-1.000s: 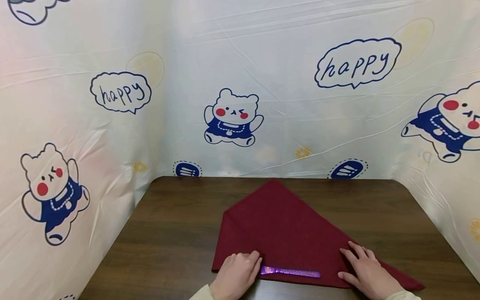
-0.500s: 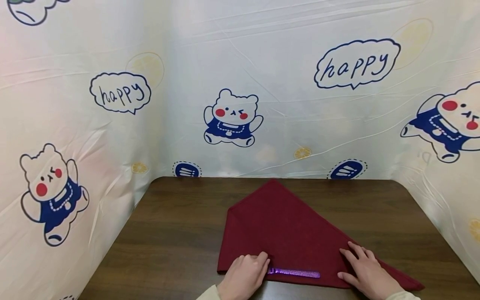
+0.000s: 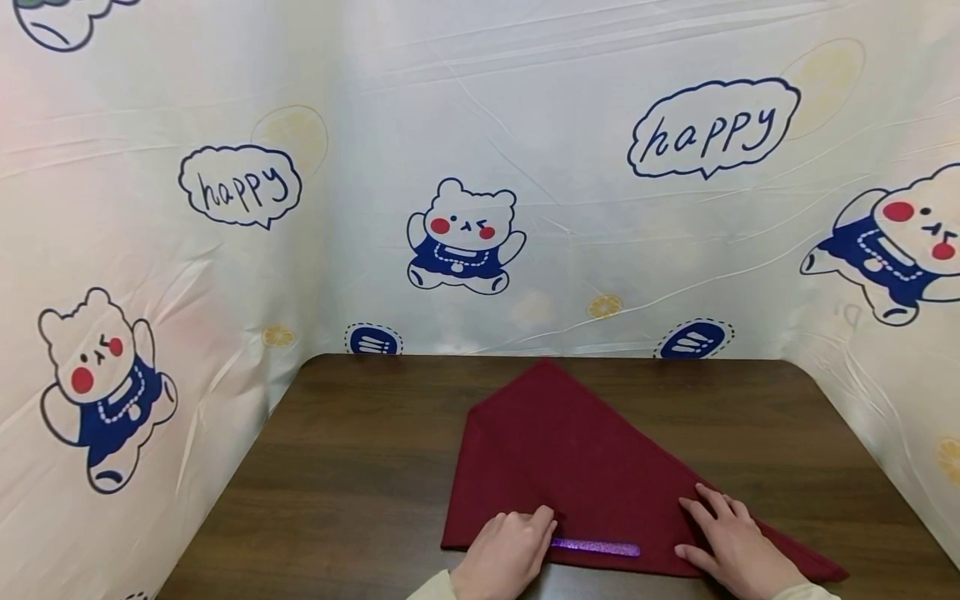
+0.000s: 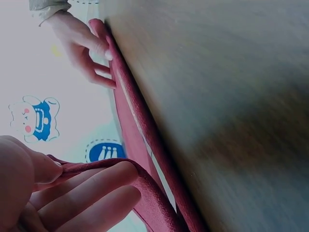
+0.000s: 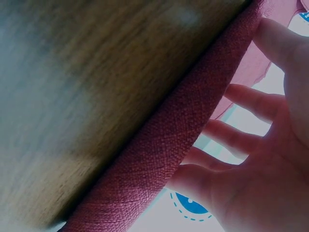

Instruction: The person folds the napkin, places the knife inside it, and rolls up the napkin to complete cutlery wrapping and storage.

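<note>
A dark red cloth napkin (image 3: 577,458), folded into a pointed shape, lies on the table. Near its front edge, a slim glittery purple handle (image 3: 600,547) rests on it; the other end is hidden by my left hand and the cloth. My left hand (image 3: 506,550) pinches a piece of the napkin, and in the left wrist view the cloth's edge (image 4: 149,186) rises between thumb and fingers. On the right part of the napkin, my right hand (image 3: 738,546) rests with fingers spread. Its fingertips touch the cloth's folded edge (image 5: 159,140) in the right wrist view.
The brown wooden table (image 3: 337,467) has rounded far corners. A pale curtain (image 3: 570,108) with printed bears and "happy" bubbles surrounds its back and sides. The napkin's right point (image 3: 832,573) reaches toward the front right.
My left hand has moved right, drawing the napkin's left side along with it. Less of the purple handle shows now. The right hand has stayed in place.
</note>
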`<state>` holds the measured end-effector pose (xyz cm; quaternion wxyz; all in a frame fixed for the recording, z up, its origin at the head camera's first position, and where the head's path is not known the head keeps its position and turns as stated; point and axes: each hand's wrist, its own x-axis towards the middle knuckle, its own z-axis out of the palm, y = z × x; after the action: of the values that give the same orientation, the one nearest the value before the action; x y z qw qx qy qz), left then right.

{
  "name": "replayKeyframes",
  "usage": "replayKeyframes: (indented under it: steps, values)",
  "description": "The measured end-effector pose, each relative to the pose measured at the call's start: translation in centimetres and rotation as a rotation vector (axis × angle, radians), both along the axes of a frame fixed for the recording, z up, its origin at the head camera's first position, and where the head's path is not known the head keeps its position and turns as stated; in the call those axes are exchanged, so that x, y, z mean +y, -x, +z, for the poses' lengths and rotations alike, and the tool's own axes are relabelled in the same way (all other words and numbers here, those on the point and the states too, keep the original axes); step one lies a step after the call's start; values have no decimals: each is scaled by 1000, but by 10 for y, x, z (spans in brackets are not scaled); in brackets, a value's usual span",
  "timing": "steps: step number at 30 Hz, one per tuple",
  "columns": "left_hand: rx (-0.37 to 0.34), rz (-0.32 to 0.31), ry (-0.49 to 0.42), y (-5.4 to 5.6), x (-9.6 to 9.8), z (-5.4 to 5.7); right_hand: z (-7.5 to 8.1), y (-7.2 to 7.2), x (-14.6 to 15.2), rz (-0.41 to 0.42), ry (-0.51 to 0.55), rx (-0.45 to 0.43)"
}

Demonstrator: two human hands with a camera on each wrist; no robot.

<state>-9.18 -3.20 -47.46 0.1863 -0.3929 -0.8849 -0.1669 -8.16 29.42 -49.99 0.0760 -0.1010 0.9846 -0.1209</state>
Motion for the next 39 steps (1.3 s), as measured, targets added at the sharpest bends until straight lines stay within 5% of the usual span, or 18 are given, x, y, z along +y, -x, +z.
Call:
replayKeyframes:
  steps: [22,39]
  values:
    - [-69,-84,-62,-1,14,5,-3,-2,1,8,7,39]
    - [-87,-116,-15,-2,28,4,-1,-2,0,-11,-1,8]
